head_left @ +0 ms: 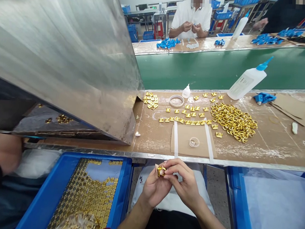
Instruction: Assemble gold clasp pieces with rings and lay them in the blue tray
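At the lower centre of the frame, the person holds a gold ring [161, 171] above the lap, just in front of the bench edge. The left hand [155, 189] pinches its left side between thumb and fingers, while the right hand [183, 182] grips the opposite side with its fingertips; the hole of the band faces the camera.

Writing is scarce. The large bottle [247, 82] at the upper right, with a blue nozzle and a tilted look, bears a label [241, 80] with several lines of print, one darker than the others, all too small to read. Dark marks on the white cloth [169, 192] below the hands are likewise illegible.

On the bench, right of centre, lies a heap of gold rings [233, 122]. To its left, gold square-topped pieces [191, 114] stand in loose rows, the nearest row along the top of a cardboard sheet [188, 152]. A small clear cup [194, 142] sits on that sheet, between two white strips. Farther back, a small white bottle [186, 91] stands beside a round tape roll [176, 100]. At lower left, a blue tray [125, 183] holds gold pieces in close rows.
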The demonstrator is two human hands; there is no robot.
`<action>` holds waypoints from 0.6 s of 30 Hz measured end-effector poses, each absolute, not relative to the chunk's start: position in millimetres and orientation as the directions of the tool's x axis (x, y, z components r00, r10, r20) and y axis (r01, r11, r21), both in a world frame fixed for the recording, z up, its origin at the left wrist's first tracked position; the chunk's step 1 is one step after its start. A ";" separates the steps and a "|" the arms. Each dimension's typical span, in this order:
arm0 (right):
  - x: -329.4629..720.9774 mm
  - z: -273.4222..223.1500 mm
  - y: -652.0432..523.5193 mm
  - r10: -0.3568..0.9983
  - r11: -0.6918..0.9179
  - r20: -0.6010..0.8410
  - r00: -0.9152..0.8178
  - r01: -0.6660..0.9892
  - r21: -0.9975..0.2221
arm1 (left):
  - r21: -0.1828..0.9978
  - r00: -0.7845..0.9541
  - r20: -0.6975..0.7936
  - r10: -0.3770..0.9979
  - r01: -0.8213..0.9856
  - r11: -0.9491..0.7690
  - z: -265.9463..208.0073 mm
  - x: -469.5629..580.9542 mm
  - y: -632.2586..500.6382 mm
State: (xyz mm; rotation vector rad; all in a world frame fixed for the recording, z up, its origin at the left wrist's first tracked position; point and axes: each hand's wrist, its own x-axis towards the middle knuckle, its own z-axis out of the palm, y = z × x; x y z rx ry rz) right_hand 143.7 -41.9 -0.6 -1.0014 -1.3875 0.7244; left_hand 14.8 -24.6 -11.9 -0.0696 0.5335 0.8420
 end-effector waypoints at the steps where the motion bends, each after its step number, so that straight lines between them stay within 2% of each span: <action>1: 143.5 -0.6 -41.5 0.891 0.432 0.446 0.088 0.142 -0.890 | 0.153 0.541 -0.477 0.692 -0.724 0.672 -10.6 14.6 -24.0; 18: 142.6 3.2 -38.6 0.851 0.494 0.520 0.074 0.226 -0.840 | 0.139 0.531 -0.479 0.699 -0.740 0.658 -8.9 14.6 -24.8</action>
